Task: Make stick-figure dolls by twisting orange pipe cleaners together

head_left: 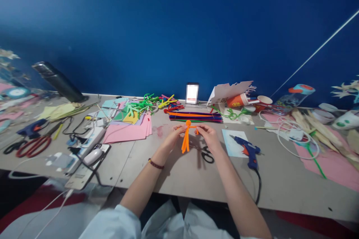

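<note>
Holding: orange figure, strands bent into a little body, between my hands.
Left hand: pinched on it just below the head, nearer the body.
Right hand: pinched on the outstretched arm, out to the body's right.
Long axis: head up, legs hanging below both grips, feet leaning left.
Scissors: just nearer me than my right grip, not held.

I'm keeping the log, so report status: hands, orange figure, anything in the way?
Left hand and right hand pinching figure. Figure upright, round head on top. Possible snag: scissors on table near right wrist.
</note>
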`<state>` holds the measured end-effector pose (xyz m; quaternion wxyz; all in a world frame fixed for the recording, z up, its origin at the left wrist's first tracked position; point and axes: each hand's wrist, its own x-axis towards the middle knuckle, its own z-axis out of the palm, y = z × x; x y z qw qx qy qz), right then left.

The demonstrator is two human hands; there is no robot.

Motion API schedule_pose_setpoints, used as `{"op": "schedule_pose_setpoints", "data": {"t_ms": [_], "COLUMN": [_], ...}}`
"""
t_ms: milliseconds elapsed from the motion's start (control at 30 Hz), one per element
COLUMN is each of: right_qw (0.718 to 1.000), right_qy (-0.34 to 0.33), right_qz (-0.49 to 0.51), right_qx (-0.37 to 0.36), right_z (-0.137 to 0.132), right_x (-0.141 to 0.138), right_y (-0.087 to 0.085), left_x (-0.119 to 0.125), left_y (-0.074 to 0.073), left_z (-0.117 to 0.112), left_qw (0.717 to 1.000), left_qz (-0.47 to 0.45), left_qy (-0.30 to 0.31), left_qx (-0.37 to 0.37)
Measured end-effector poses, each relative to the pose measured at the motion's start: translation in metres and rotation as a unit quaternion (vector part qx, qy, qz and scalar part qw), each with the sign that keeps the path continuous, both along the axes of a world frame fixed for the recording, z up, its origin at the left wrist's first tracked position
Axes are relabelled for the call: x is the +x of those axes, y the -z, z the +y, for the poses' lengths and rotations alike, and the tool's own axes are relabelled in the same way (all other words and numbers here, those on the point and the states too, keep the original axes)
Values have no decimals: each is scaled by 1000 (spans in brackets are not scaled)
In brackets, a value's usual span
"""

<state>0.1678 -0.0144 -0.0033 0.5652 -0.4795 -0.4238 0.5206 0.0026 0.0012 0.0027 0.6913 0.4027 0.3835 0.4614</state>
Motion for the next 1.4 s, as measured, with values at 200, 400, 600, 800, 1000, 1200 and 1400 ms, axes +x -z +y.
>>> {"op": "schedule_pose_setpoints", "data": {"t_ms": [200, 400, 600, 800, 1000, 1200, 1400], "right_qw": [981, 988, 999, 995, 968, 913, 927], "right_qy": [23, 7, -35, -53, -48, -3, -31], "right_qz": [-157, -129, 30, -39, -174, -290, -268], "right_qx": [114, 84, -22, 79, 173, 288, 259], "right_z": [-2, -3, 1, -5, -6, -6, -6], "right_x": [-1, -4, -5, -6, -4, -3, -3], "right_y": [2, 3, 9, -2, -1, 3, 2], "left_x": [-3, 0, 7, 2, -1, -1, -2], "left_y": [4, 3, -2, 4, 2, 5, 10], "left_z": [2, 1, -4, 1, 3, 3, 6], "left_qw": [998, 996, 989, 993, 997, 998, 993], "left_qz": [53, 81, 101, 74, 39, -20, -62], "left_qy": [18, -35, -91, -87, -67, -30, -21], "left_qx": [-28, 11, 63, 29, -4, -48, -100]}}
